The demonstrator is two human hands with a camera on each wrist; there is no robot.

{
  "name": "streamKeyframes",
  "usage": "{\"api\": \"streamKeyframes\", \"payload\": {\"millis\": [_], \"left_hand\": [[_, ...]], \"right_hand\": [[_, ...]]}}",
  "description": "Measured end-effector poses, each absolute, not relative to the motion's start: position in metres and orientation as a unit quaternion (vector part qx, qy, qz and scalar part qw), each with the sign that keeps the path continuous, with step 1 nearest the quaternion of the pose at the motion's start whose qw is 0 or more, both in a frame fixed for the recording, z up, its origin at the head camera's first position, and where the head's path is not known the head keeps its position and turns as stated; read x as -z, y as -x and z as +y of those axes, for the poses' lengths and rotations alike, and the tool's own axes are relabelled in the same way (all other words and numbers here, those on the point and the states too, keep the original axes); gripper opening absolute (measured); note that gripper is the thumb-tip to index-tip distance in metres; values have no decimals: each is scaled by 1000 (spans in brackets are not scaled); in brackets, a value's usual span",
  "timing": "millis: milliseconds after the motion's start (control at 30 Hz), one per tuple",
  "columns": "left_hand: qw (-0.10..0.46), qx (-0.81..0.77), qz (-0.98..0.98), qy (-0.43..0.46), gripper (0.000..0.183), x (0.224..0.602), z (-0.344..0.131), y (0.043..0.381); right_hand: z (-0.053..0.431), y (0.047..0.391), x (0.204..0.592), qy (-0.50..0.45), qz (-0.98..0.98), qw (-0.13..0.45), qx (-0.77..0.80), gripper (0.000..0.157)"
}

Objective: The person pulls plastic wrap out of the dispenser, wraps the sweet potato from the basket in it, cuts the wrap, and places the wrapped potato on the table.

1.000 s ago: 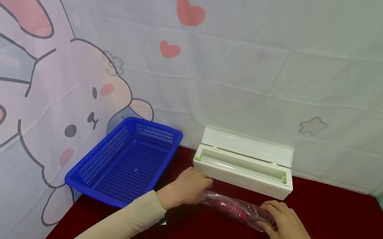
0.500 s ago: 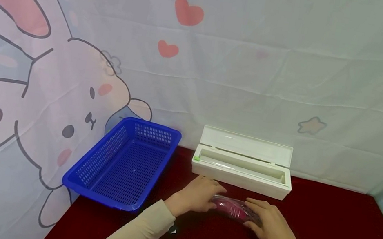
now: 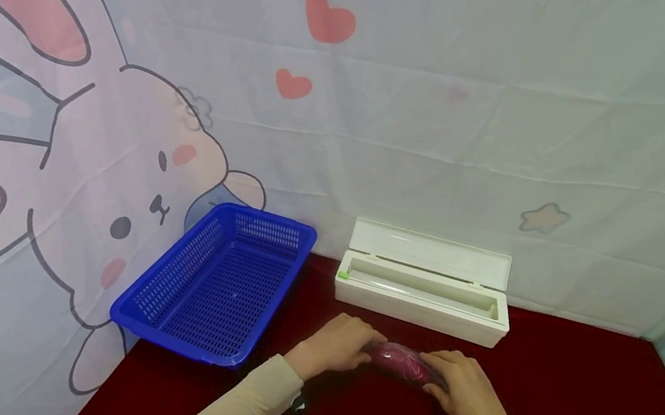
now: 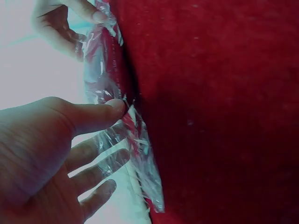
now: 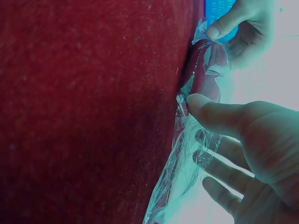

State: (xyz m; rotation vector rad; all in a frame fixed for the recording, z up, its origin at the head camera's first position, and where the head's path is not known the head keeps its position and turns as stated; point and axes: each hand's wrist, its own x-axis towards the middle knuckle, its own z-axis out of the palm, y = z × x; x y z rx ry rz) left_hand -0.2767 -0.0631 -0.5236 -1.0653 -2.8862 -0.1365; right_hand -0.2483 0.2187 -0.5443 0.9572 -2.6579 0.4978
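Observation:
A rounded, elongated dark pink thing (image 3: 399, 362) lies low over the red cloth, wrapped in clear cling film; its kind is unclear under the wrap. My left hand (image 3: 341, 344) holds its left end, thumb (image 4: 100, 114) in front and fingers behind the film. At the other end, my right hand (image 3: 469, 389) pinches the wrap the same way, with its thumb (image 5: 212, 112) near the dark pink surface. Loose, crinkled film (image 4: 147, 163) trails past the left fingers, and more film (image 5: 175, 163) hangs beyond the right thumb.
Behind the hands stands a white cling film dispenser (image 3: 419, 317), lid (image 3: 429, 252) raised, with a green slider (image 3: 344, 275) at its left. A blue plastic basket (image 3: 123, 312) sits to the left. Red cloth (image 3: 589, 389) covers the table up to a printed curtain.
Both hands have moved inward along the wrapped thing, the left rightward and the right leftward. The film ends outside the bulge are now gathered under the hands. Dispenser and basket stay put.

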Motion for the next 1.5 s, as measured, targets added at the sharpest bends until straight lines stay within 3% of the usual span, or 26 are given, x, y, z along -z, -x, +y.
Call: {"api": "streamKeyframes", "payload": {"millis": [233, 767, 1167, 1333, 1500], "left_hand": [[47, 23, -943, 329, 17, 529, -65, 276], [22, 65, -952, 298, 7, 529, -68, 272], [116, 65, -937, 323, 5, 529, -68, 276], [113, 57, -941, 313, 3, 531, -68, 277], [75, 42, -948, 307, 5, 534, -69, 278]], "right_hand": [[219, 250, 545, -327, -923, 147, -138, 39], [221, 250, 552, -317, -933, 139, -101, 9], [220, 249, 551, -284, -934, 197, -91, 13], [219, 251, 553, -288, -928, 217, -98, 13], [220, 250, 555, -292, -931, 192, -109, 13]]}}
